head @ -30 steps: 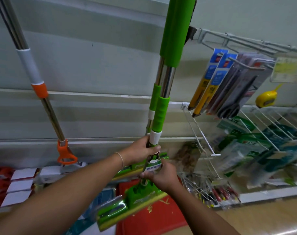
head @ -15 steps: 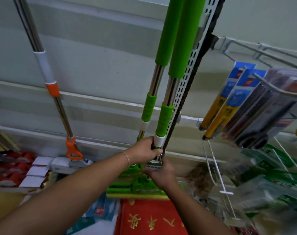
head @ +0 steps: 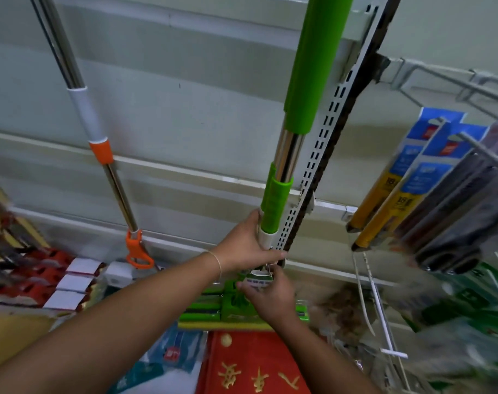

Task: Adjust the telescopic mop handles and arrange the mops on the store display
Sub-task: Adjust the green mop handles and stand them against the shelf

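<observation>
While both arms reach toward far wall, orange mop (head: 108, 177) leans at left, apart from hands. Left hand (head: 246, 245) wrapped around green mop (head: 287, 166) handle at white collar, fingers curled shut on it. Right hand (head: 270, 294) just below, fingertips pinching paper tag (head: 257, 278). Green mop head (head: 213, 311) rests on low shelf behind red mat (head: 256, 365). Slotted rail (head: 324, 143) just right of handle. Packaged tools (head: 412, 183) hang far right.
</observation>
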Available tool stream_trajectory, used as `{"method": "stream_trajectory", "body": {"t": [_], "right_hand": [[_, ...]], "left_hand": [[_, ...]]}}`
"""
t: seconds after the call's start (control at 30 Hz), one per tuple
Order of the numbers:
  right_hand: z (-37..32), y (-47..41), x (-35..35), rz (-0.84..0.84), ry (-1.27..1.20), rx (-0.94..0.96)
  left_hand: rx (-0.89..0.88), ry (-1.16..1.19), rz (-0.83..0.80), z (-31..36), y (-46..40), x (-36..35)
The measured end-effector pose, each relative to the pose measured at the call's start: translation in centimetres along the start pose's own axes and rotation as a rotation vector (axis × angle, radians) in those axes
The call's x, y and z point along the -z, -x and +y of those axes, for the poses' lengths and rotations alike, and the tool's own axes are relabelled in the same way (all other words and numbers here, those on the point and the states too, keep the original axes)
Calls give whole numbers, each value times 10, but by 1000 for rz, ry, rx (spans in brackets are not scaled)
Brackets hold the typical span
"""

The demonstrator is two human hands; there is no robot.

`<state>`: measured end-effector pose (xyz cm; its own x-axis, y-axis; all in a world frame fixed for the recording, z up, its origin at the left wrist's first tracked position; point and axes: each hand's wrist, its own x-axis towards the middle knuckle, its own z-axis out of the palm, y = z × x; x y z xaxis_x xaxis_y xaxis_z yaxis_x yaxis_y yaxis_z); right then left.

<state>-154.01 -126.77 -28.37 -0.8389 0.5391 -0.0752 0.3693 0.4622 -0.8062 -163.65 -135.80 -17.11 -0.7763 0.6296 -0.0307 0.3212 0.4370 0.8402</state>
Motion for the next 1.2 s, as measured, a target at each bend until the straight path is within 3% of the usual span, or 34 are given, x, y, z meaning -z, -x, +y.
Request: {"method": "stream_trajectory", "body": {"t": [0.13, 0.23, 0.33, 0.47, 0.7, 0.9, 1.2], "right_hand": [[16, -4, 8, -44, -35, 3], [27, 0, 30, -145, -348, -61], [35, -4, 47, -31, -515, -147], [33, -31, 53, 117, -403, -241], [39, -72, 47, -82, -276, -140], [40, -70, 49, -64, -18, -9], [40, -60, 53, 42, 47, 46]], "left_hand": [[7, 44, 84, 11, -8, -17], [14, 22, 46, 10, -16, -24], [11, -2, 12, 11, -22, -30], [37, 71, 3, 14, -25, -40], [69, 146, -18, 15, -28, -41], [52, 75, -44, 9, -32, -42], [28, 76, -87, 11, -35, -48]]}}
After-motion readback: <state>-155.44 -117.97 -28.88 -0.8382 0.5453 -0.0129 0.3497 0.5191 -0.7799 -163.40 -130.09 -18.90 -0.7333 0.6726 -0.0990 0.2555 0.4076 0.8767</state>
